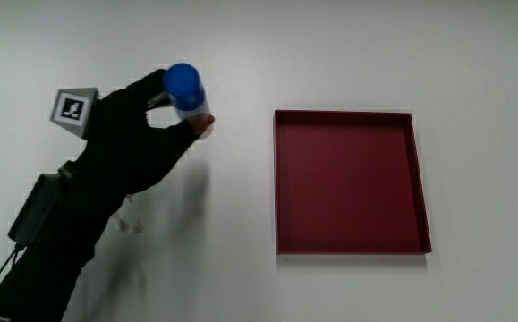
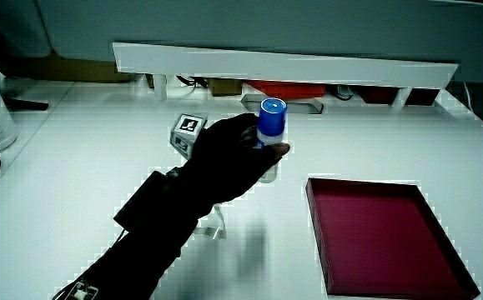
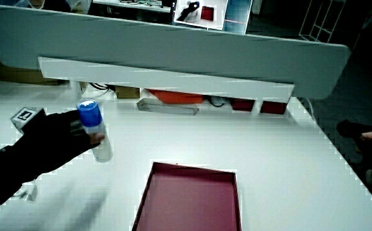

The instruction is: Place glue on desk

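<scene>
Beside the red tray (image 1: 348, 183), over bare desk (image 1: 241, 54), my hand (image 1: 129, 143) pinches the glue stick (image 1: 187, 92) upright so it should land standing.

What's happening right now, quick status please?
Hand shut on glue stick, upright, beside the red tray. Tray empty. Nothing in the way.

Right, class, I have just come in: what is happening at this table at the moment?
A hand in a black glove, with a small patterned cube on its back, grips a glue stick with a blue cap. The stick is upright, and in a side view its base is at or just above the white table. The grip is not released. A shallow red tray lies beside the hand with nothing in it.
</scene>
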### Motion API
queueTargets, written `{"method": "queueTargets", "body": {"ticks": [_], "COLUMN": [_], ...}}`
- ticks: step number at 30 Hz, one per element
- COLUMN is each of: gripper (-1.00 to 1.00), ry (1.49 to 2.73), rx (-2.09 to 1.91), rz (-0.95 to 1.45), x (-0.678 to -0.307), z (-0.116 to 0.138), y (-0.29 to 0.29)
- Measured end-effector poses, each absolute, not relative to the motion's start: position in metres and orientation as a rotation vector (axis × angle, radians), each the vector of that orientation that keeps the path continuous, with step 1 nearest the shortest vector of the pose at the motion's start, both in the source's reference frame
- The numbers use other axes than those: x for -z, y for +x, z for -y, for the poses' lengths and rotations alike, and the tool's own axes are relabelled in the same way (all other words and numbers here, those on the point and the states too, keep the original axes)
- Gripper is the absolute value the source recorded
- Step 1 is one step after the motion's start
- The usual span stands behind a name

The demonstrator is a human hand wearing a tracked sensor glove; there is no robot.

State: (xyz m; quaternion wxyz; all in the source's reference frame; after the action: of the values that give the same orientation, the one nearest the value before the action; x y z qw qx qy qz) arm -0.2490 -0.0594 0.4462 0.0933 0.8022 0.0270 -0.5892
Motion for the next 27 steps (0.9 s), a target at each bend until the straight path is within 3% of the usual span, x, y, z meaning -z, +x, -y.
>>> {"method": "queueTargets", "body": {"ticks": [4,16,25,27], "gripper": [0.00,0.00,0.00,-0.12], "ry": [2.443,2.444,2.418,2.417], "rx": [1.709,1.679,1.720,1.716], "rz": [-0.023,0.125,0.152,0.146], "x": [-0.462,-0.510,-0.516,-0.516], "z": [0.057,0.051,0.050,0.051], "y": [-0.265,-0.291,-0.293,-0.292]}}
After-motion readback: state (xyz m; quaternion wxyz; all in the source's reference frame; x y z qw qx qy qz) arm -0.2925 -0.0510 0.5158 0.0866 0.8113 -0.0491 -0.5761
